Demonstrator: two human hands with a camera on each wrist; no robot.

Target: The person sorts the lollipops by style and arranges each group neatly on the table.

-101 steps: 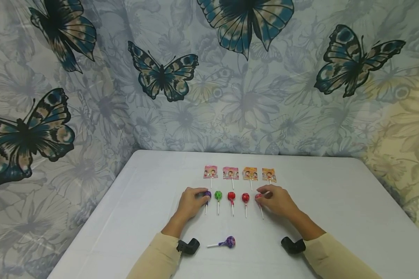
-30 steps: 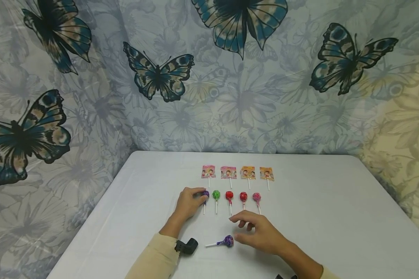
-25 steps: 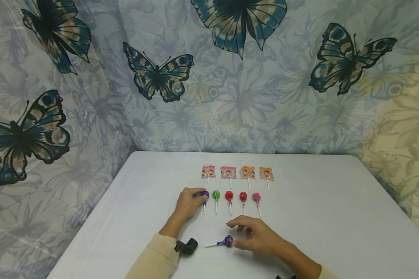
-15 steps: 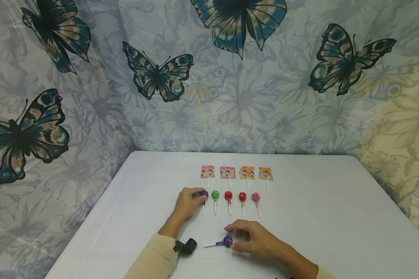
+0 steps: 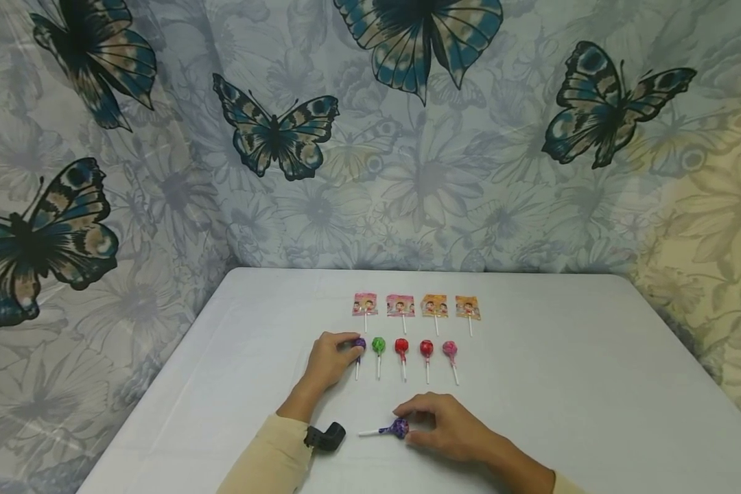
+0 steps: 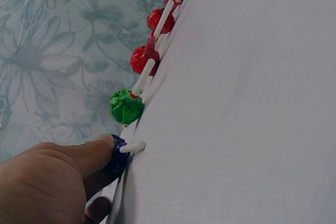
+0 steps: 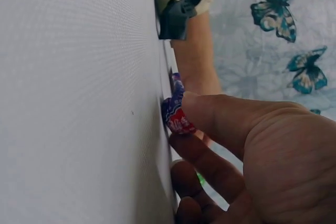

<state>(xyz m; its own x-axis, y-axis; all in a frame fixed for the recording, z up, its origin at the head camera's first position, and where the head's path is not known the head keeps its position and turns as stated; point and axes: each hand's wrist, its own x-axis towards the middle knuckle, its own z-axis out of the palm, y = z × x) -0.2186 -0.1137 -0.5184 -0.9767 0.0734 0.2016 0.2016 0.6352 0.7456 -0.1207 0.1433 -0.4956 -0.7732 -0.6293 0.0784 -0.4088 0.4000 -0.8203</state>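
My left hand (image 5: 328,360) pinches the head of a purple lollipop (image 6: 119,156) at the left end of a row, its white stick toward me. To its right lie a green lollipop (image 5: 379,344), two red lollipops (image 5: 401,346) and a pink lollipop (image 5: 449,348). Nearer to me, a second purple lollipop (image 5: 398,429) lies sideways, stick pointing left. My right hand (image 5: 449,427) has thumb and index finger on either side of its wrapped head; the right wrist view shows both fingertips against the purple-and-red wrapper (image 7: 178,119), the other fingers curled below.
Behind the row, two pink-wrapped flat lollipops (image 5: 401,305) and two orange-wrapped flat lollipops (image 5: 435,305) form another line. All lie on a white-covered table (image 5: 562,357). A black wrist camera (image 5: 326,437) sits at the left sleeve. Butterfly-patterned cloth (image 5: 370,206) hangs behind.
My right hand has left the pink lollipop, come down toward me and closed thumb and index finger onto the front purple lollipop. My left hand keeps its pinch; the view shifts slightly.
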